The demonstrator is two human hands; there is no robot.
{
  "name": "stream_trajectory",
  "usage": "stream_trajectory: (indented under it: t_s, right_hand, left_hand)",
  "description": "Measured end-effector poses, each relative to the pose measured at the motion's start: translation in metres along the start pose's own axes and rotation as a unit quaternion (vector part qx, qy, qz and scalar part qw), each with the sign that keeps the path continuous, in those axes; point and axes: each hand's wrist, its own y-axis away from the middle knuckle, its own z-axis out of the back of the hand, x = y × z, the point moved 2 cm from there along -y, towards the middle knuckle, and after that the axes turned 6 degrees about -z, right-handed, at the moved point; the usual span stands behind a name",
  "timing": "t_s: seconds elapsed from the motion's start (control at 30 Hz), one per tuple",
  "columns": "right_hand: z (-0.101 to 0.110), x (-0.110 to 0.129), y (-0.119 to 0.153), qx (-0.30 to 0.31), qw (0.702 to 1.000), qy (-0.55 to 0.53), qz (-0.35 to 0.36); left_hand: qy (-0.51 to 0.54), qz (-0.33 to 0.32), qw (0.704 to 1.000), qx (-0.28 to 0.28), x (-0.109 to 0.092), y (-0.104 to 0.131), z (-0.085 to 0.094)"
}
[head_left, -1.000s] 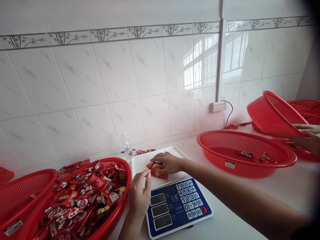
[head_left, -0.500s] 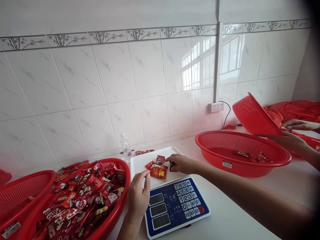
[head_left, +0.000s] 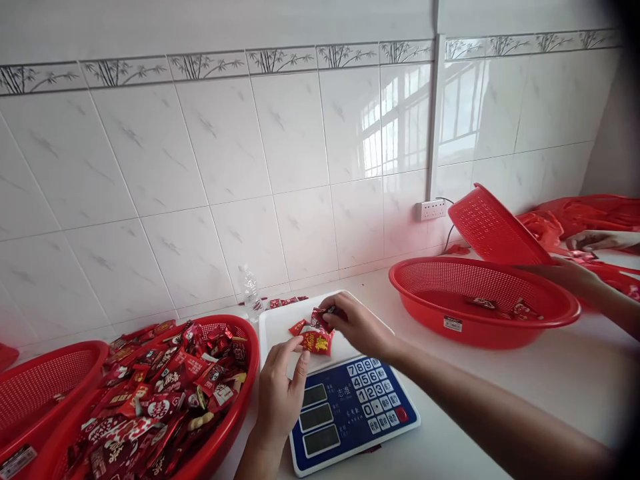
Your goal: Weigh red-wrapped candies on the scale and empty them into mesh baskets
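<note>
On the white pan (head_left: 273,327) of a blue kitchen scale (head_left: 350,420) lie several red candy packets. The nearest is a red packet with yellow lettering (head_left: 317,343). My left hand (head_left: 281,390) is at the pan's front left, its fingertips against that packet's left edge and its thumb apart. Over the pan, my right hand (head_left: 356,328) has its thumb and fingers closed on a small dark red candy packet (head_left: 327,316), right behind the lettered one. The fingers partly cover this small packet.
A red basket (head_left: 254,373) heaped with wrapped candies stands left, beside another red basket (head_left: 95,357). A clear plastic bottle (head_left: 251,293) is behind the pan. At right, another person's hands (head_left: 570,273) tilt a red basket (head_left: 495,223) above a wide red basket (head_left: 420,320) holding a few packets.
My right hand has moved left across the pan, bringing the dark packet in against the others. My left hand has barely shifted. The other person's tilted basket has moved slightly left.
</note>
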Motion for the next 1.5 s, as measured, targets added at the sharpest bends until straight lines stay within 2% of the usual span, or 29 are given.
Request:
stream_trajectory:
  t_s: [0.1,0.17,0.23,0.3,0.4,0.47,0.5,0.6,0.7,0.87,1.1,1.3,1.4,1.5]
  right_hand:
    - [-0.024,0.02,0.029,0.053,0.986,-0.148,0.056]
    - [-0.038,0.026,0.042,0.045,0.98,-0.176,0.086]
    - [-0.047,0.026,0.047,0.018,0.978,-0.197,0.069]
    - [-0.049,0.019,0.041,0.027,0.976,-0.214,0.031]
    - [-0.038,0.002,0.016,0.059,0.99,-0.128,-0.02]
    - [-0.025,-0.015,-0.006,0.044,0.996,0.035,-0.075]
    - [-0.019,-0.024,-0.018,0.041,0.992,0.072,-0.095]
    - [-0.01,-0.048,-0.044,0.06,0.981,0.129,-0.13]
    - [-0.015,-0.059,-0.056,0.089,0.972,0.152,-0.157]
    - [-0.022,-0.057,-0.056,0.096,0.97,0.135,-0.181]
    - [-0.01,-0.064,-0.05,0.086,0.972,0.056,-0.213]
    - [-0.002,-0.079,-0.048,0.083,0.967,0.073,-0.229]
    - [-0.003,-0.08,-0.048,0.074,0.968,0.113,-0.212]
    - [-0.008,-0.074,-0.046,0.054,0.973,0.154,-0.162]
  left_hand:
    - [0.018,0.008,1.0,-0.009,-0.002,0.001,-0.001]
    - [0.039,0.016,0.999,-0.026,-0.001,0.002,-0.002]
    - [0.069,0.028,0.997,-0.026,0.002,0.004,-0.004]
    - [0.097,0.047,0.994,-0.018,0.005,0.004,-0.006]
    - [0.108,0.094,0.989,-0.045,0.011,0.005,-0.006]
    - [0.112,0.125,0.982,-0.082,0.014,0.005,-0.004]
    - [0.117,0.136,0.979,-0.099,0.015,0.005,-0.004]
    - [0.129,0.146,0.974,-0.116,0.016,0.005,-0.004]
    - [0.113,0.133,0.98,-0.099,0.015,0.006,-0.005]
    - [0.08,0.101,0.987,-0.099,0.012,0.006,-0.002]
    - [0.078,0.098,0.987,-0.105,0.008,0.003,0.0]
    - [0.06,0.094,0.988,-0.105,0.007,0.003,0.001]
    - [0.042,0.082,0.99,-0.106,0.006,0.002,0.003]
    - [0.03,0.072,0.991,-0.11,0.006,0.001,0.004]
